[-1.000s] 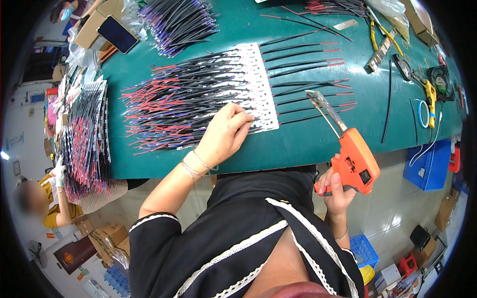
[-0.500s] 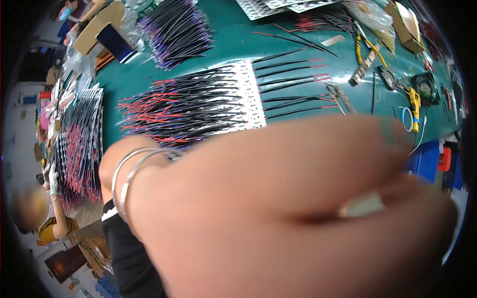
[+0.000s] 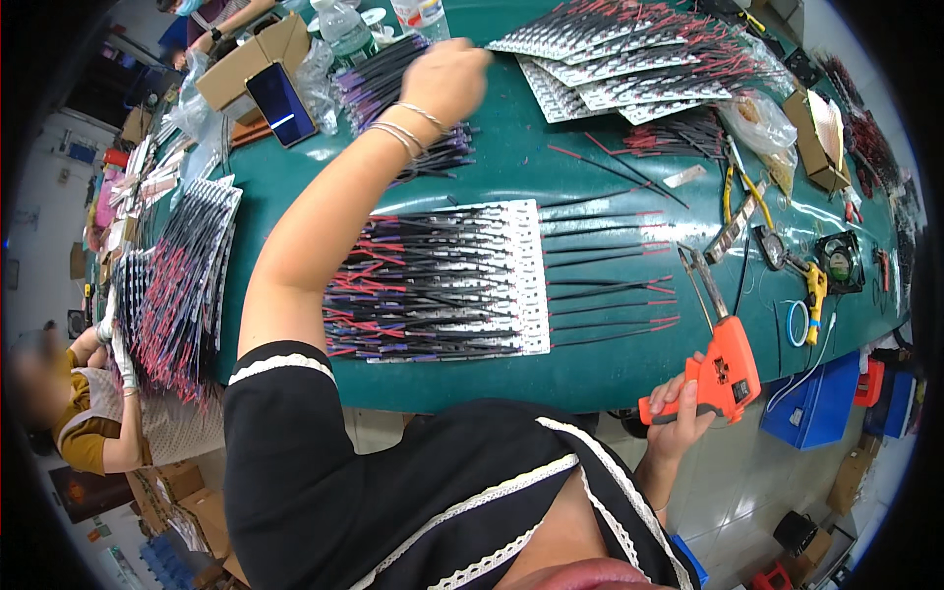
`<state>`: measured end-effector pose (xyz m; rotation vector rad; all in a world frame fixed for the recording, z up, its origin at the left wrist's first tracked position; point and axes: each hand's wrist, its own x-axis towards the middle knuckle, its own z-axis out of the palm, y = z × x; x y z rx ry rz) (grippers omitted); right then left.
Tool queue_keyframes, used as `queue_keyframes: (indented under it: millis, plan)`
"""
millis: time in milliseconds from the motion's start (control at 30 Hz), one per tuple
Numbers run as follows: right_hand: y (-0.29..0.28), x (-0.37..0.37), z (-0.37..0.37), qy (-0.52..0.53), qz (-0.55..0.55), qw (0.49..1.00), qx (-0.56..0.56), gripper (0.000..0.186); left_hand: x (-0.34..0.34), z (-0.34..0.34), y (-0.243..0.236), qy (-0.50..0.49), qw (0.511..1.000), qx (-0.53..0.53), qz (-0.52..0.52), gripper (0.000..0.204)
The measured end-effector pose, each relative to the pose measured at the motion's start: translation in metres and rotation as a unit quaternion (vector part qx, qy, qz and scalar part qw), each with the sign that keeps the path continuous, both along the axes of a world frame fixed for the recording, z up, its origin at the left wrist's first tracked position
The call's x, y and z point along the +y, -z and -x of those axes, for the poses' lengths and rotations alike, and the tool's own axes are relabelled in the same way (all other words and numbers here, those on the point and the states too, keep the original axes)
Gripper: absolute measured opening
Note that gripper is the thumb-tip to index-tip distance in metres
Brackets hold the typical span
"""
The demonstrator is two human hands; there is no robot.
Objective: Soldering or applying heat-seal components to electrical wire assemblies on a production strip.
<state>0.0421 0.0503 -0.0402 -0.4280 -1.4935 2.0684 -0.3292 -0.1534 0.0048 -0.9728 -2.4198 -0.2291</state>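
Observation:
My left hand (image 3: 447, 81) reaches over the far left of the table, beside a pile of black wires with purple ends (image 3: 379, 84). Its fingers are curled, and whatever they hold is hidden. Low at the right, my right hand (image 3: 680, 413) grips an orange soldering gun (image 3: 723, 369) by its handle, the metal tip pointing up and away. Between my arms lies a white board (image 3: 531, 280) covered with rows of black wires with red and purple ends (image 3: 423, 285). Separate black wires with red tips (image 3: 610, 285) lie beyond the board's right edge.
Wired white boards (image 3: 590, 59) are stacked at the back. A phone (image 3: 282, 103) leans on a cardboard box at the left. Pliers (image 3: 733, 187), a yellow tool (image 3: 815, 295) and a black fan (image 3: 839, 264) lie right. A gloved co-worker (image 3: 103, 393) stands by wired boards at the left.
The blurred hand and forearm that filled the near view are gone from there. My left arm now stretches to the far wire pile, and my right hand with the soldering gun is visible.

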Motion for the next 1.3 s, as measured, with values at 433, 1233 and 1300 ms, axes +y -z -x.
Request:
queue_keyframes:
  millis: [433,1233,1300]
  plan:
    - [-0.01,-0.013,0.004,0.033,-0.013,0.999,0.002,0.03,-0.074,0.05,0.061,-0.156,0.987,0.023,0.025,0.023]
    - [-0.035,-0.073,0.006,-0.008,-0.089,0.996,0.021,0.033,-0.252,-0.08,0.077,-0.112,0.825,-0.175,-0.526,0.016]
    - [-0.039,-0.081,0.008,-0.02,-0.1,0.995,0.018,0.033,-0.261,-0.079,0.076,-0.078,0.815,-0.154,-0.554,0.016]
